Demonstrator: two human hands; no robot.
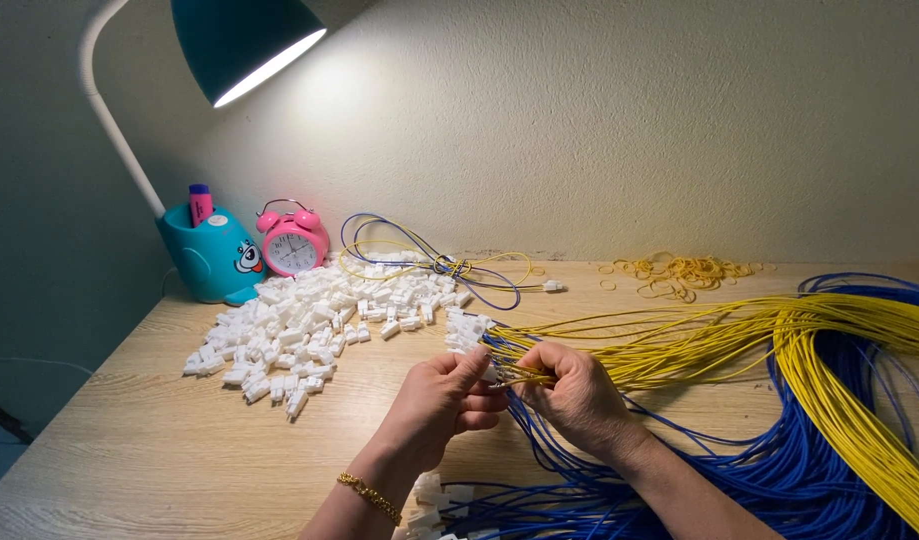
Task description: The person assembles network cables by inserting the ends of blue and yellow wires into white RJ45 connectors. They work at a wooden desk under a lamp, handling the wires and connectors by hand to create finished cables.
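Yellow wire [524,378] end, pinched in the right hand [577,392] at frame centre, should stay straight while the left hand [441,398] steadies a small white connector [492,374].

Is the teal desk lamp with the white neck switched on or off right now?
On. The teal desk lamp shows a bright glowing opening under its shade and throws a light patch onto the cream wall behind it.
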